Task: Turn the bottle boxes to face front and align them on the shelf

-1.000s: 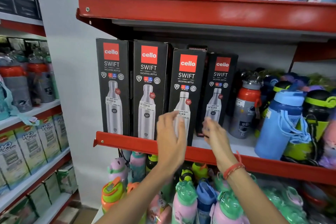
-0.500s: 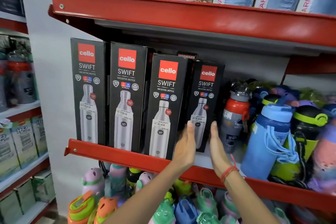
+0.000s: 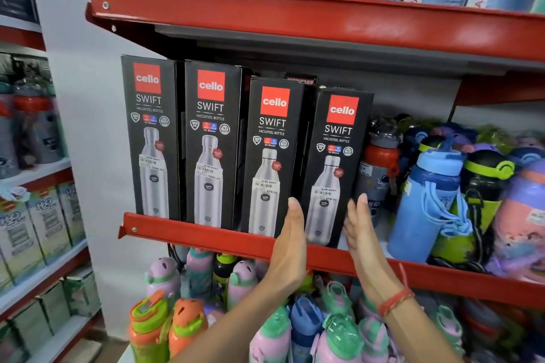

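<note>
Four black bottle boxes stand face-front in a row on the red shelf: the first box, second box, third box and the rightmost box. The rightmost box leans a little to the right at its top. My left hand lies flat against that box's left side, in the gap beside the third box. My right hand, with a red thread at the wrist, presses flat on its right side. The box is clasped between both palms.
Loose bottles crowd the shelf right of the boxes: a red-and-grey bottle close by, then a blue bottle. The upper red shelf overhangs the box tops. Several coloured bottles fill the tier below. Another shelving unit stands at left.
My left hand left the third box and went to the rightmost box's left side. With both palms on it, that box came forward toward the shelf's front lip, roughly level with the others.
</note>
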